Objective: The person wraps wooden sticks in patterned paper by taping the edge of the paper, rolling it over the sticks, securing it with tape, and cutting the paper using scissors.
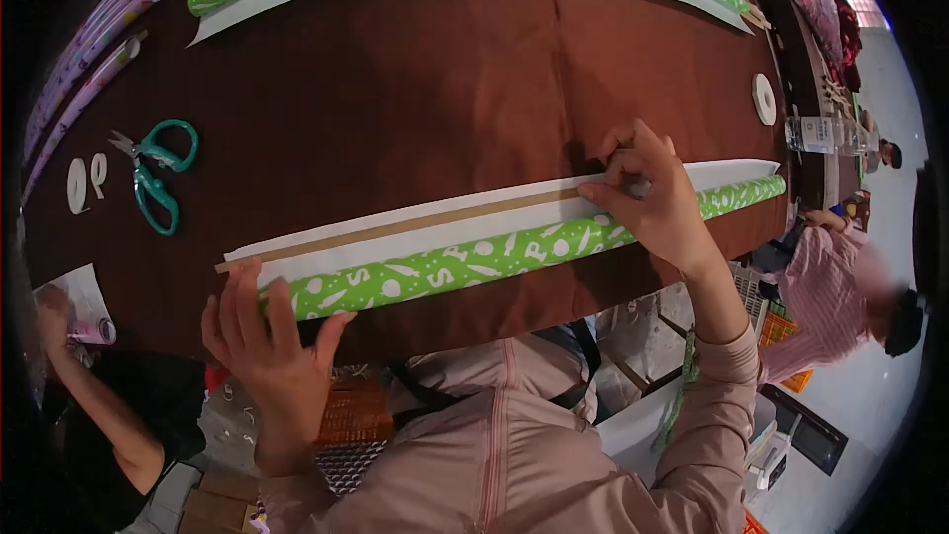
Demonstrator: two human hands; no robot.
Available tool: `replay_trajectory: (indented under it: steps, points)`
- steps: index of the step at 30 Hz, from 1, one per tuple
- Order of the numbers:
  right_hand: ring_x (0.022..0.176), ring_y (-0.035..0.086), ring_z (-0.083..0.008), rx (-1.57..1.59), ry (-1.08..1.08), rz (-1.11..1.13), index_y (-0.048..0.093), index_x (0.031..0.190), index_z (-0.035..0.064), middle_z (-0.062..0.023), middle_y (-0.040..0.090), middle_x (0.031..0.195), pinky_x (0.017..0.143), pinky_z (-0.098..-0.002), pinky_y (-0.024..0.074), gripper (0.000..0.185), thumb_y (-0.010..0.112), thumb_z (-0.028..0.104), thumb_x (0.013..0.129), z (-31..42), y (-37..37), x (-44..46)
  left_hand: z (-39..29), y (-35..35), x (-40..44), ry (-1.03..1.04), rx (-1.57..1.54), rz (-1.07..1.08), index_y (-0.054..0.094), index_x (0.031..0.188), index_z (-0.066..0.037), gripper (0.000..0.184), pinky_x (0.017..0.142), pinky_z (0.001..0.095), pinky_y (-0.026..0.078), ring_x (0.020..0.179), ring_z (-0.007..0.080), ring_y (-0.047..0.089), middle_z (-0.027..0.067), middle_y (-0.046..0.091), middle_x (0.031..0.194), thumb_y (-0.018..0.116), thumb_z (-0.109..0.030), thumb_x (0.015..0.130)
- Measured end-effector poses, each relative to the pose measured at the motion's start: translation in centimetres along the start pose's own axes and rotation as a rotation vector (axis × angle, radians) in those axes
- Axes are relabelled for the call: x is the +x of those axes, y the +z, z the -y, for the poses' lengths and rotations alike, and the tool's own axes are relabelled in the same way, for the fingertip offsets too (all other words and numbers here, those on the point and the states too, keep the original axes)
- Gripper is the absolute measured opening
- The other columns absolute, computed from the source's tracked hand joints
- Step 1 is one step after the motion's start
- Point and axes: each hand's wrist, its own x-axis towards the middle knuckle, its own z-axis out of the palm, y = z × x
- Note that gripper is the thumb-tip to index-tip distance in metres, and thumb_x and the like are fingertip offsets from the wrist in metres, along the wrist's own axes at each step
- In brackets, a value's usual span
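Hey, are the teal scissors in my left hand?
No, the scissors lie on the brown table, while your left hand rests at the green roll.

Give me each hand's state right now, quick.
Left hand: open, fingers spread at the left end of the green roll.
Right hand: fingers curled at the brown strip; any grip cannot be told.

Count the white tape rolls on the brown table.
3: a larger roll and a smaller roll left of the scissors, a third roll on the right of the table. Others may be hidden.
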Motion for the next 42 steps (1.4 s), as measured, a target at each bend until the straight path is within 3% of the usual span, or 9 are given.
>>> replay_trajectory:
  steps: [5, 7, 18, 20, 25, 33, 35, 39, 42]
  points:
    - [0.064, 0.052, -0.0112, -0.048, 0.001, -0.016, 0.053, 0.099, 0.0091, 0.0035, 0.055, 0.069, 0.087, -0.0308, 0.0272, 0.034, 0.078, 0.005, 0.075, 0.2, -0.1, -0.1, -2.1, -0.7, 1.3, -0.036, 0.106, 0.024, 0.064, 0.123, -0.015, 0.067, 0.105, 0.0621, 0.025, 0.121, 0.036, 0.045, 0.0122, 0.05, 0.125, 0.041, -0.069, 0.09]
    - [0.065, 0.052, -0.0119, -0.065, -0.048, 0.0, 0.053, 0.099, 0.0089, 0.0035, 0.055, 0.066, 0.088, -0.033, 0.027, 0.034, 0.078, 0.006, 0.075, 0.1, -0.2, 0.0, -3.3, -0.4, 1.5, -0.008, 0.026, 0.013, 0.061, 0.127, -0.012, 0.063, 0.107, 0.0584, 0.025, 0.121, 0.0342, 0.044, 0.0119, 0.051, 0.124, 0.039, -0.06, 0.095]
    - [0.063, 0.054, -0.0152, -0.086, -0.045, -0.064, 0.053, 0.099, 0.0081, 0.0018, 0.054, 0.06, 0.083, -0.0353, 0.0295, 0.035, 0.078, 0.006, 0.074, -0.2, 0.2, -0.1, -11.2, 0.4, 5.5, 0.124, -0.283, -0.119, 0.063, 0.112, 0.007, 0.053, 0.088, 0.0447, 0.046, 0.097, 0.0329, 0.055, 0.016, 0.06, 0.109, 0.057, -0.038, 0.085]
    - [0.064, 0.054, -0.0157, -0.08, -0.094, -0.094, 0.053, 0.098, 0.0081, 0.0014, 0.055, 0.062, 0.082, -0.0349, 0.0298, 0.035, 0.078, 0.006, 0.074, 0.0, 0.5, 0.0, -13.4, 0.2, 6.2, 0.146, -0.324, -0.091, 0.065, 0.106, 0.007, 0.05, 0.094, 0.0389, 0.044, 0.099, 0.0289, 0.055, 0.0162, 0.059, 0.109, 0.053, -0.038, 0.087]
    - [0.068, 0.056, -0.0181, -0.069, -0.114, -0.076, 0.053, 0.094, 0.0071, -0.0002, 0.058, 0.078, 0.079, -0.0345, 0.0309, 0.033, 0.077, 0.005, 0.073, -0.2, 0.1, 0.0, -18.2, 0.2, 7.8, 0.158, -0.406, -0.105, 0.064, 0.105, 0.011, 0.05, 0.096, 0.038, 0.044, 0.102, 0.0298, 0.055, 0.0188, 0.058, 0.113, 0.055, -0.034, 0.086]
    - [0.072, 0.056, -0.0188, -0.083, -0.19, -0.093, 0.057, 0.098, 0.0098, 0.0001, 0.056, 0.074, 0.074, -0.0346, 0.0317, 0.031, 0.077, 0.006, 0.074, -0.6, -1.2, -0.5, -19.3, 0.8, 8.2, 0.194, -0.43, -0.121, 0.063, 0.106, 0.01, 0.043, 0.084, 0.0398, 0.048, 0.095, 0.0311, 0.055, 0.0188, 0.057, 0.115, 0.058, -0.025, 0.081]
    - [0.074, 0.055, -0.0157, -0.021, -0.043, 0.0, 0.057, 0.096, 0.0082, 0.0012, 0.057, 0.083, 0.078, -0.0333, 0.0332, 0.03, 0.078, 0.006, 0.074, -0.3, -4.3, -1.5, -19.4, 1.3, 7.9, 0.198, -0.397, -0.148, 0.064, 0.107, 0.008, 0.042, 0.083, 0.0423, 0.049, 0.094, 0.0313, 0.057, 0.018, 0.058, 0.119, 0.058, -0.025, 0.081]
    - [0.073, 0.054, -0.0041, 0.366, 0.195, 0.269, 0.051, 0.109, 0.0025, 0.0026, 0.058, 0.078, 0.067, -0.0197, 0.0409, 0.036, 0.076, 0.005, 0.083, -3.7, -11.1, -4.2, -19.4, 0.9, 7.8, 0.197, -0.364, -0.101, 0.064, 0.111, 0.008, 0.044, 0.084, 0.044, 0.048, 0.094, 0.0315, 0.057, 0.0168, 0.06, 0.119, 0.056, -0.024, 0.082]
    - [0.065, 0.053, -0.0031, 0.558, 0.402, 0.111, 0.054, 0.111, 0.0042, 0.0037, 0.058, 0.071, 0.058, -0.0182, 0.0395, 0.035, 0.075, 0.002, 0.083, -7.6, -16.3, -7.3, -19.2, 1.1, 7.9, 0.207, -0.331, -0.114, 0.063, 0.115, 0.008, 0.045, 0.082, 0.0457, 0.048, 0.094, 0.0326, 0.058, 0.0167, 0.061, 0.119, 0.055, -0.024, 0.085]
